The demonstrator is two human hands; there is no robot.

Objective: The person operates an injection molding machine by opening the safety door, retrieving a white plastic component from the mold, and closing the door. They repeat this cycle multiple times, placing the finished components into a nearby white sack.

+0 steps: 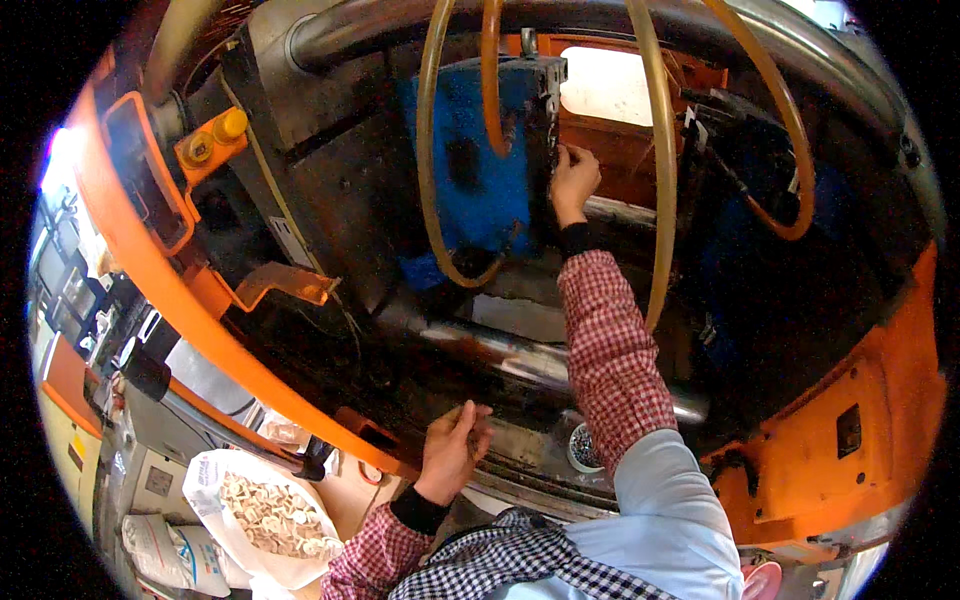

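Observation:
My right hand (pixel 575 180) reaches deep into the machine, beside the right-hand face of a blue mould block (pixel 470 150). Its fingers are pinched close to that face; whatever they hold, if anything, is too small to make out. Lower down, my left hand (pixel 455 455) hangs in front of the machine's lower edge, fingers curled together. What lies inside that hand is hidden. Below the metal bar (pixel 480 340), near my right forearm, stands a small white tub (pixel 583 447) of little shiny pieces.
Yellowish hoses (pixel 660 180) loop down on both sides of my right hand. A second dark-blue block (pixel 770 260) faces the first. An orange frame (pixel 230 345) curves along the left. An open white bag (pixel 207 485) of beige pieces stands lower left; orange panel (pixel 840 440) at right.

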